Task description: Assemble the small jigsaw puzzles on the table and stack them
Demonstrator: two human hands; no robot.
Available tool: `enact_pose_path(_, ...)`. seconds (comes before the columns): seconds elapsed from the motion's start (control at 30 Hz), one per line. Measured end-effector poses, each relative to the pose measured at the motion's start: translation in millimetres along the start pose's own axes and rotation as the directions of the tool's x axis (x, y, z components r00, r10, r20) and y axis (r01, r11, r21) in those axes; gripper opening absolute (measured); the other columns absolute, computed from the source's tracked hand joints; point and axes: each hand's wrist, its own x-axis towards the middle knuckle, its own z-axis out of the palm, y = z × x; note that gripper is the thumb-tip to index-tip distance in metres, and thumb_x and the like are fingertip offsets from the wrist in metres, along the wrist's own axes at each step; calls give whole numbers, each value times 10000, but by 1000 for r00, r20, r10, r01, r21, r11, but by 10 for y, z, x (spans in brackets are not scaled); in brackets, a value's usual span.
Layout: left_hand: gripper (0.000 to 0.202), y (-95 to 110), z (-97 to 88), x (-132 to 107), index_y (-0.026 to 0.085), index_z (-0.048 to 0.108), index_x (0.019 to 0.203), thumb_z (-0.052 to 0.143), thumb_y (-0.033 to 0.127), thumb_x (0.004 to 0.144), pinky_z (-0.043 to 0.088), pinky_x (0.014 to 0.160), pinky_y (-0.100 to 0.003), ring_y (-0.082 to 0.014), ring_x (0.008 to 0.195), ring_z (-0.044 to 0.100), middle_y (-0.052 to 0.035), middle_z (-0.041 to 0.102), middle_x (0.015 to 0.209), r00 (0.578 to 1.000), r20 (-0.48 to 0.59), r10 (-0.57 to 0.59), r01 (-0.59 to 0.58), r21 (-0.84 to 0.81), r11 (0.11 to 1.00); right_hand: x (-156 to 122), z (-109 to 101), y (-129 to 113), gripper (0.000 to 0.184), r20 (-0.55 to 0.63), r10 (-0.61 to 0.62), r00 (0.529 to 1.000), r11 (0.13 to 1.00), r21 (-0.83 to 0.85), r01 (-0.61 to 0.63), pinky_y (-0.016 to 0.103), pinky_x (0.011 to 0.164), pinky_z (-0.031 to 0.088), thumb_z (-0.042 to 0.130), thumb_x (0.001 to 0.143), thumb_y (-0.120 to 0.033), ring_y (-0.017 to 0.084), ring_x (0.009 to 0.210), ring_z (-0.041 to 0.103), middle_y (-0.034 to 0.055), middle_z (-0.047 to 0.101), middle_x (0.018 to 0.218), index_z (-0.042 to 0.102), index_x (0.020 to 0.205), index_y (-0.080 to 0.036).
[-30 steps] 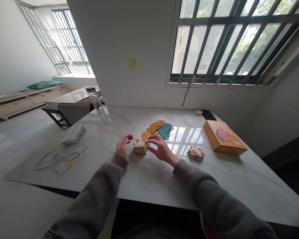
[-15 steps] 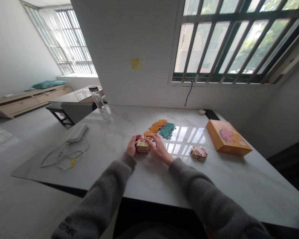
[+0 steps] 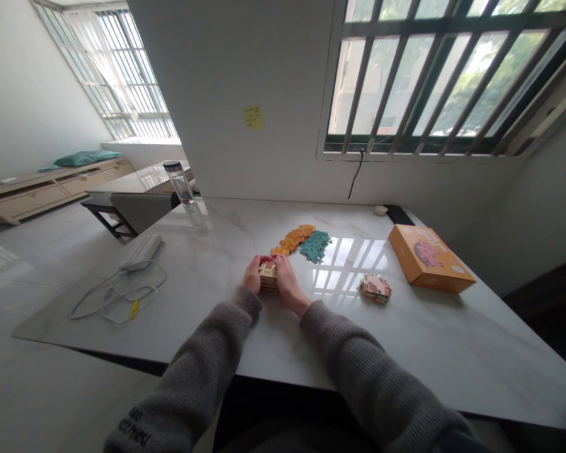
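Puzzle-piece stack gripped by both hands

Left hand and right hand have been closed in, fingers pressed to its sides.

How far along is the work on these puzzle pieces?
Done: orange pieces and teal pieces lie in two laid-out patches. In hand: the left hand and right hand grip a small stack of puzzle pieces. Left: a second stack sits untouched near the orange box.
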Motion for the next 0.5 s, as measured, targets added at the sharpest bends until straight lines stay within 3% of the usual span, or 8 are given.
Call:
enact_pose_path(0.2, 490, 12, 5, -19, 183, 694, 807, 492, 626, 854, 507, 831, -333, -214, 849, 679, -47, 735, 862, 1000, -8, -10, 10, -2, 1000, 7, 35, -27, 405, -120, 179, 977, 980, 105, -166, 413, 1011, 464, 232, 1040, -406, 229, 1162, 542, 106, 597, 1206, 554, 1214, -231)
enact_pose_path(0.5, 537, 48, 23, -13, 178, 648, 840, 537, 701, 786, 517, 792, -334, -209, 805, 678, -49, 718, 854, 994, 26, -102, 104, -110, 988, 37, 54, -16, 385, -101, 164, 981, 983, 96, -155, 399, 1002, 463, 263, 1040, -420, 224, 1158, 545, 90, 590, 1209, 540, 1246, -249)
